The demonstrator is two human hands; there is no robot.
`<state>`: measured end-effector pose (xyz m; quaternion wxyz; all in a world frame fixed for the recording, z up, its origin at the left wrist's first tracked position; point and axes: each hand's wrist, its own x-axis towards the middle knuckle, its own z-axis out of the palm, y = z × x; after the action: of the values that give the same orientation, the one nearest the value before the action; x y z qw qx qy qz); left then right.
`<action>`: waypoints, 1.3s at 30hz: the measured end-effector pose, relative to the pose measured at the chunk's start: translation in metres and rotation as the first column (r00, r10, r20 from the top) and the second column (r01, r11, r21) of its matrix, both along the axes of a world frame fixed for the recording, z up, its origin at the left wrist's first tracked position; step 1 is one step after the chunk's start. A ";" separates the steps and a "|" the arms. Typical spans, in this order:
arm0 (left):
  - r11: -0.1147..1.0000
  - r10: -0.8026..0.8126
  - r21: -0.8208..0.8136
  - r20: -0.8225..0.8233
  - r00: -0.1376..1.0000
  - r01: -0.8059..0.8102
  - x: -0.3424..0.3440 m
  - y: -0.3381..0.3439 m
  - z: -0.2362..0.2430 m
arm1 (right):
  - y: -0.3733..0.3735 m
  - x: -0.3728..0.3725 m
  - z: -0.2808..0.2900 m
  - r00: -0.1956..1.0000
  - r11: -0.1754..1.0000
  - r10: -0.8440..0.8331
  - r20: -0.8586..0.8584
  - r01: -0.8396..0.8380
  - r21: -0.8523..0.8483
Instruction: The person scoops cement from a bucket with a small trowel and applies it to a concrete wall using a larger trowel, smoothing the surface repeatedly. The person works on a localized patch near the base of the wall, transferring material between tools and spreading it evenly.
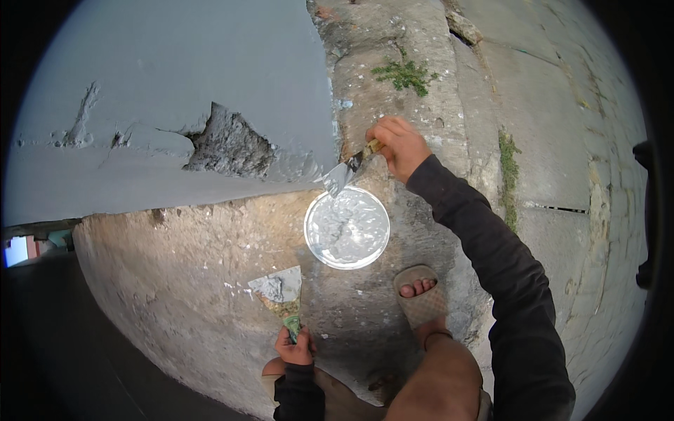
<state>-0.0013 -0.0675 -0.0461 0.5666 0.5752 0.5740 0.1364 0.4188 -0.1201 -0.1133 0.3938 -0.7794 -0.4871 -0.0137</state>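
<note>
My right hand [400,146] grips the handle of a narrow putty knife [344,172]. Its blade reaches over the far rim of a round white bucket [307,242], close to the corner of the grey wall. Whitish-grey filler paste [349,228] shows inside the bucket. Lower down, my left hand [295,347] is closed around the green handle of a wide putty knife [282,293], held left of the bucket with a lump of grey paste on its blade. A rough broken patch [228,145] marks the grey-painted wall [189,56].
Smaller scars [84,116] lie farther left on the wall. My sandalled foot [419,291] rests on the concrete ledge [182,274] right of the bucket. Green weeds [407,74] grow beyond my right hand. Paving slabs [547,140] stretch along the right, and a dark drop borders the ledge's lower left.
</note>
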 end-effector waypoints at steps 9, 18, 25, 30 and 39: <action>1.000 0.019 -0.002 -0.004 1.000 -0.019 0.005 0.001 -0.009 | 0.064 0.051 0.010 0.944 0.966 0.116 0.308 -0.179 0.185; 0.999 0.041 -0.016 0.005 0.999 -0.041 0.013 0.000 -0.016 | 0.109 0.080 0.018 0.876 0.938 0.166 0.452 -0.281 0.201; 1.000 0.002 -0.009 -0.007 1.000 -0.002 0.024 -0.002 -0.016 | 0.114 0.113 0.031 0.858 0.962 -0.004 0.513 -0.136 0.235; 0.999 -0.002 -0.035 0.008 1.000 0.002 0.030 -0.005 -0.017 | 0.041 0.100 0.039 0.945 0.994 -0.092 0.313 0.071 0.080; 0.999 -0.007 -0.054 0.039 0.999 0.009 0.029 -0.014 -0.013 | -0.063 -0.100 0.037 0.741 0.991 -0.120 -0.661 0.130 -0.035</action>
<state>0.0278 -0.0818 -0.0595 0.5936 0.5592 0.5640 0.1300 0.3191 -0.1836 -0.0761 0.5439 -0.7620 -0.2628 0.2333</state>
